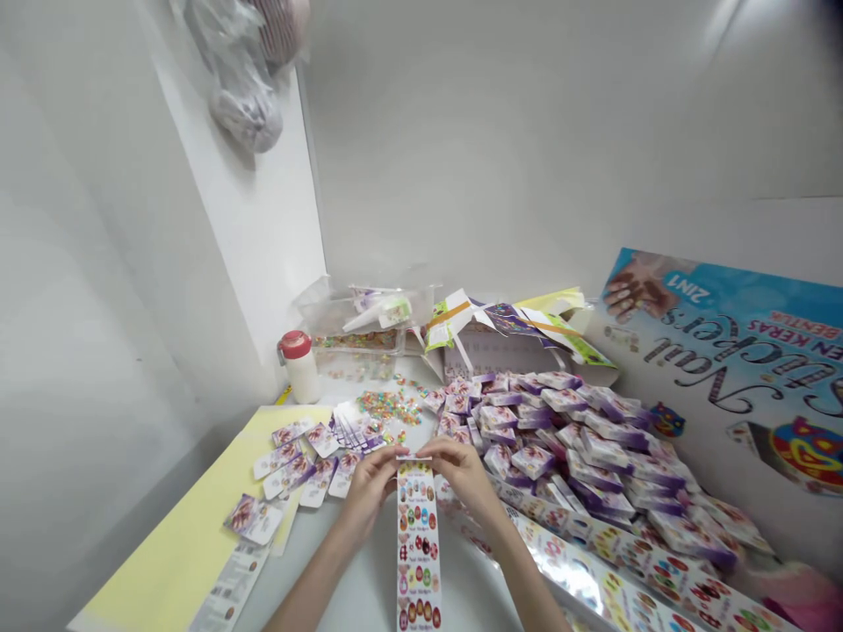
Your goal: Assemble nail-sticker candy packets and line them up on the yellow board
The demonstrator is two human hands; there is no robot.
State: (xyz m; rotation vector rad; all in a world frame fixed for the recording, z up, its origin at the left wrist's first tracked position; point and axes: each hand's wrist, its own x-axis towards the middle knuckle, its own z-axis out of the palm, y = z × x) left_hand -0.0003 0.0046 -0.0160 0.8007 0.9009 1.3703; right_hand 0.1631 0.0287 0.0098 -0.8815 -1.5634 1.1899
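Observation:
A long strip of nail stickers (417, 553) with rows of coloured ovals runs from the front edge up to my hands. Its far end is pinched between the fingers of my left hand (375, 478) and my right hand (457, 470), both closed on it. Left of my left hand lie several small purple-and-white printed packets (290, 474). A heap of small purple-and-white boxes (566, 430) rises to the right of my right hand. Small colourful pieces (390, 405) are scattered beyond my fingertips.
A large Nail Stickers box (731, 351) stands at the right. More sticker strips (593, 562) lie below the heap. Behind are an opened carton (507, 347), clear plastic trays (356, 307) and a red-lidded bottle (301, 369). A yellow sheet (177, 535) covers the left edge.

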